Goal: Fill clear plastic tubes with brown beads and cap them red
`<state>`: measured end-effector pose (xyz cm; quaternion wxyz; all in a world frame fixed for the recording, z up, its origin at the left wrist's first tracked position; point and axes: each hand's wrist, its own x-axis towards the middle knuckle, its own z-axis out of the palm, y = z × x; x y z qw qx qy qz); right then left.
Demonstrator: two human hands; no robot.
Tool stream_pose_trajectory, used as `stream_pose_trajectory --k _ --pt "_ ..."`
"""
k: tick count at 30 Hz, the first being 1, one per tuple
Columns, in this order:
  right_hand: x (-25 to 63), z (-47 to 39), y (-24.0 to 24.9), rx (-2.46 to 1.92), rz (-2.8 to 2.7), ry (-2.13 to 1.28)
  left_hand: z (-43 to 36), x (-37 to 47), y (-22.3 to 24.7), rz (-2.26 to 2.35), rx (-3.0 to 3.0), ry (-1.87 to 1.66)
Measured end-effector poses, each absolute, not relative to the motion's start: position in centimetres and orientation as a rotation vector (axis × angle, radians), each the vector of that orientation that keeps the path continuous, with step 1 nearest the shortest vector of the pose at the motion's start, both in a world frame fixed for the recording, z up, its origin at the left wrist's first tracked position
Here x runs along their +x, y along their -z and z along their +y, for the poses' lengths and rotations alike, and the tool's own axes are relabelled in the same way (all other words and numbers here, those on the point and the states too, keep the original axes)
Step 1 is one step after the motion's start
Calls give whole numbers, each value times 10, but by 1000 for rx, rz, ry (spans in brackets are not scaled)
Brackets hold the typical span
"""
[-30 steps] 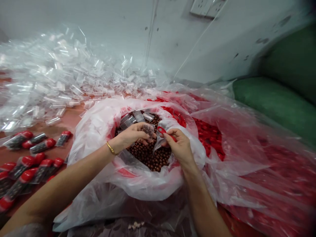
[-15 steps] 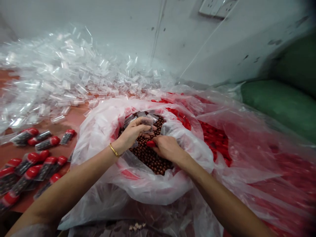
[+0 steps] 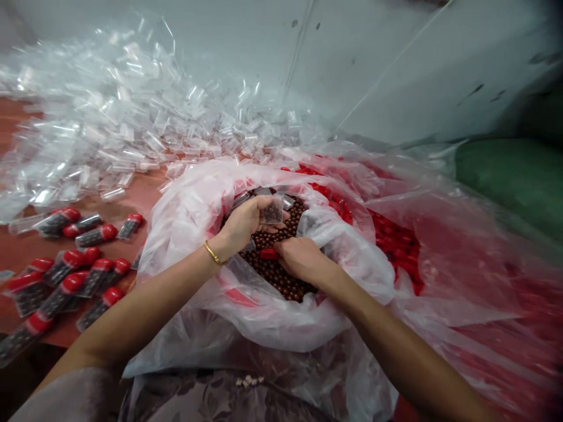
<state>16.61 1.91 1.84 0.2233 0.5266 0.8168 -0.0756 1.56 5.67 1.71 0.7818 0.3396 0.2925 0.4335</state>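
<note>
My left hand [image 3: 247, 221] is closed around a small clear plastic bottle [image 3: 273, 210], held over the bag; dark balls seem to show inside it. Just to its right and nearer to me, my right hand [image 3: 301, 257] pinches a red cap [image 3: 268, 254]. Cap and bottle are apart. Below both hands lie many shiny brown balls [image 3: 288, 285] in an opened white plastic bag [image 3: 193, 199] with its edge rolled down. Several clear bottles [image 3: 288, 202] rest on the balls at the far side of the bag.
A large heap of clear empty bottles [image 3: 109, 117] covers the table's back left against the wall. Several filled, red-capped bottles [image 3: 94, 272] lie at the left on the reddish table [image 3: 141, 190]. Red caps [image 3: 396, 243] fill a clear bag on the right, beside a green cushion-like object [image 3: 505, 181].
The view has shifted, with the scene sliding slightly down-right in places and up in others. The bottle in my left hand is turned more upright, and more of the red cap shows.
</note>
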Motion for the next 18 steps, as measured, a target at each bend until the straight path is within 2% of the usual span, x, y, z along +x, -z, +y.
stream_pose_trajectory --k 3,5,8,10,12,18 --pt "181 24 -10 1660 2409 377 57 14 -17 642 729 -936" --pt "199 27 -8 1905 2563 639 56 14 -16 657 763 -937" --pt "218 33 -17 2216 2778 1026 54 16 -16 683 872 -892" --pt "220 36 -31 2352 2882 1103 52 19 -15 695 965 -846" --pt "215 38 -45 2376 2961 1107 51 21 -14 712 1045 -817" --pt "193 44 -61 2038 2987 1140 53 24 -3 741 1165 -836"
